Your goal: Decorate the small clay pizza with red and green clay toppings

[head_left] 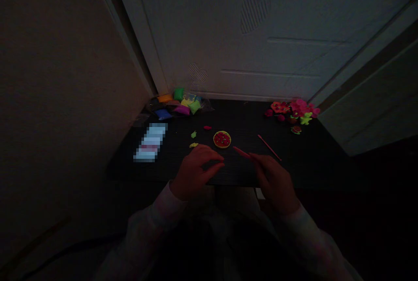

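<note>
My right hand grips a pink plastic modelling knife, its blade pointing left over the dark table. Thumb and forefinger of my left hand curve together in a pinch; anything between the tips is too small and dark to make out. Just beyond, between the two hands, lies a small round clay pizza with a yellow rim, red top and tiny light bits. Lumps of clay sit near my left hand: a yellow one by the knuckles, a light green one and a red one.
A second thin pink tool lies on the table at right. Colourful clay packets are heaped at the back left, above a bright pixelated rectangle. Pink and orange flower shapes and a small burger shape stand back right.
</note>
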A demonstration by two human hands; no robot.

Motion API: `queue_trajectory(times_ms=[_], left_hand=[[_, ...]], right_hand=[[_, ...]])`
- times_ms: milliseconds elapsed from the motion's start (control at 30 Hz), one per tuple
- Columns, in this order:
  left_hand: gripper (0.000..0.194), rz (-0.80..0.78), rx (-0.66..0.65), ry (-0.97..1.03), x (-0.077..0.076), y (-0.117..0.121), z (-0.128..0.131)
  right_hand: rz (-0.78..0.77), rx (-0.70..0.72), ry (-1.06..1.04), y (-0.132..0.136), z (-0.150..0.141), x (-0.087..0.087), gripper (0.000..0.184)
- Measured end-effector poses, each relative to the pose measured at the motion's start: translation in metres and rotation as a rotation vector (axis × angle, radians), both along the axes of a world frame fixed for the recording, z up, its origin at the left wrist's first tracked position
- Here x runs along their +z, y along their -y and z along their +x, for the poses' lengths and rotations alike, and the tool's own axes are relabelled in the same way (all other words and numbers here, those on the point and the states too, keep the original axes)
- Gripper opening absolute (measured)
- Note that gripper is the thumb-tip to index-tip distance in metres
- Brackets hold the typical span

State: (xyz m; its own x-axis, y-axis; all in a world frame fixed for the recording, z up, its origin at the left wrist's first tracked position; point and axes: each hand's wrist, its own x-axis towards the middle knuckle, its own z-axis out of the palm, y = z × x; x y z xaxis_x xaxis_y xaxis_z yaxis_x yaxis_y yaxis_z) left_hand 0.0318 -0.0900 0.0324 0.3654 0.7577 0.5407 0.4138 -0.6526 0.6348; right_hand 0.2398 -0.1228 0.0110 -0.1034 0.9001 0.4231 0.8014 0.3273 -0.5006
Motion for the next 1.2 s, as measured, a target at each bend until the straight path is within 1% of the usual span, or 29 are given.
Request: queue_trajectory(times_ms=[67, 167, 233, 300, 400, 533, 967, 1200], left_hand=[[0.009, -0.084, 0.007, -0.039, -0.012, -0.005, 0.004], [0.012, -0.123, 0.016, -0.082, -0.027, -0.012, 0.011], [0.011, -0.142, 0.015, -0.112, -0.034, -0.017, 0.015], [0.009, -0.159, 0.019, -0.144, -0.04, -0.022, 0.019], [0.007, -0.182, 0.033, -0.192, -0.047, -0.028, 0.022], [0.007, -0.206, 0.043, -0.245, -0.051, -0.032, 0.024], [0.011, -0.231, 0.045, -0.298, -0.049, -0.032, 0.021], [0.015, -0.234, 0.042, -0.313, -0.052, -0.032, 0.019]], right_hand=[[0.011, -0.071, 0.019, -0.011, 0.011, -0.016, 0.026], [0.007, -0.137, 0.063, -0.025, 0.023, -0.035, 0.026], [0.001, -0.154, 0.086, -0.03, 0.027, -0.043, 0.027], [-0.001, -0.164, 0.1, -0.032, 0.028, -0.047, 0.027], [-0.001, -0.175, 0.114, -0.032, 0.028, -0.049, 0.027], [-0.011, -0.179, 0.126, -0.033, 0.028, -0.049, 0.026], [-0.015, -0.193, 0.125, -0.034, 0.028, -0.049, 0.026], [-0.025, -0.181, 0.128, -0.034, 0.029, -0.047, 0.025]])
